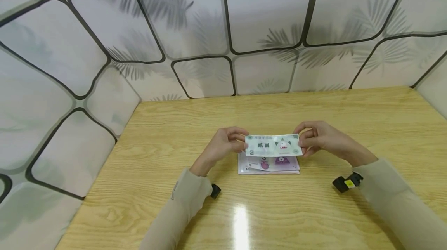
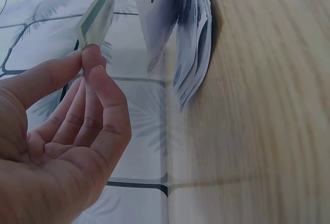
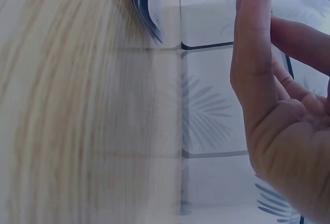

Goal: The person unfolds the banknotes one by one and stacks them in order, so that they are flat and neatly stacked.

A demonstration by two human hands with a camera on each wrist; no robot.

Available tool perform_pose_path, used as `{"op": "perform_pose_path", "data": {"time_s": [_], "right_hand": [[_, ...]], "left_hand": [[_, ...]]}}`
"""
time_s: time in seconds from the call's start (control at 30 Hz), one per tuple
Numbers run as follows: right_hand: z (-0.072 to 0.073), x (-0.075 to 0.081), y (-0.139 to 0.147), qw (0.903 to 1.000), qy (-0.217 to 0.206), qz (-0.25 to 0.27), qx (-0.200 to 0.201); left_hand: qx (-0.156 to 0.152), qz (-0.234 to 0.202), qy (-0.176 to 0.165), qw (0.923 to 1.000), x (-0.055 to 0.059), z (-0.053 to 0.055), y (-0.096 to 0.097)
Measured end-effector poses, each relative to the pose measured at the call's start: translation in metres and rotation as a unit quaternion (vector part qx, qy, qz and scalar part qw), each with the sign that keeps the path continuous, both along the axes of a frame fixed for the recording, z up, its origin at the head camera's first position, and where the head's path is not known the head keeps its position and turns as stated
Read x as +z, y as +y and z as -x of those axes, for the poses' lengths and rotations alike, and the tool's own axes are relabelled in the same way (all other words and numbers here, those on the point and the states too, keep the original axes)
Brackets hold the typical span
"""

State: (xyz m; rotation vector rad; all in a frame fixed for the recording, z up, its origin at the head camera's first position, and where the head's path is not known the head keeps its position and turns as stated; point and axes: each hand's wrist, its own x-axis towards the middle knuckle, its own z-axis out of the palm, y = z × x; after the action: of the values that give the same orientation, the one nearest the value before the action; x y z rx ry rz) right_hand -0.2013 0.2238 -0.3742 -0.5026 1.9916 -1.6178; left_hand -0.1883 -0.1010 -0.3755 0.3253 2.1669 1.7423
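Observation:
A pale green play banknote [image 1: 273, 145] with a 2 and a cartoon monster is stretched between both hands. My left hand [image 1: 225, 143] pinches its left end between thumb and fingers. At the other end my right hand [image 1: 323, 140] pinches the note's right edge. Below the note lies a pile of purple play banknotes [image 1: 291, 167] on the table, partly hidden by it. In the left wrist view the green note [image 2: 98, 20] stands off the pile of notes [image 2: 198, 54], whose edges fan loosely apart. The right wrist view shows just a corner of the pile [image 3: 147, 7].
The wooden table [image 1: 167, 137] has a light yellow grain and a bright reflection near the front. Behind and to the left stands a wall [image 1: 195, 21] with black-outlined panels and leaf prints. Black straps with small devices [image 1: 348, 183] sit at the wrists.

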Motion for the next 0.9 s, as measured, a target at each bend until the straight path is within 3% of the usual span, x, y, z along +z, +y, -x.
{"op": "perform_pose_path", "data": {"time_s": [0.47,0.77,0.9], "right_hand": [[-0.0027,-0.0017,-0.0050,0.9988,0.017,-0.043,0.018],[-0.0042,-0.0036,-0.0077,0.9974,0.006,-0.066,0.030],[-0.0049,-0.0042,-0.0087,0.9962,0.004,-0.080,0.035]], "left_hand": [[-0.030,0.041,-0.005,0.9987,-0.0022,-0.0019,-0.0015],[-0.053,0.102,0.019,0.9932,-0.0061,-0.0028,0.0026],[-0.058,0.142,0.040,0.9873,-0.0045,-0.0038,0.0029]]}}
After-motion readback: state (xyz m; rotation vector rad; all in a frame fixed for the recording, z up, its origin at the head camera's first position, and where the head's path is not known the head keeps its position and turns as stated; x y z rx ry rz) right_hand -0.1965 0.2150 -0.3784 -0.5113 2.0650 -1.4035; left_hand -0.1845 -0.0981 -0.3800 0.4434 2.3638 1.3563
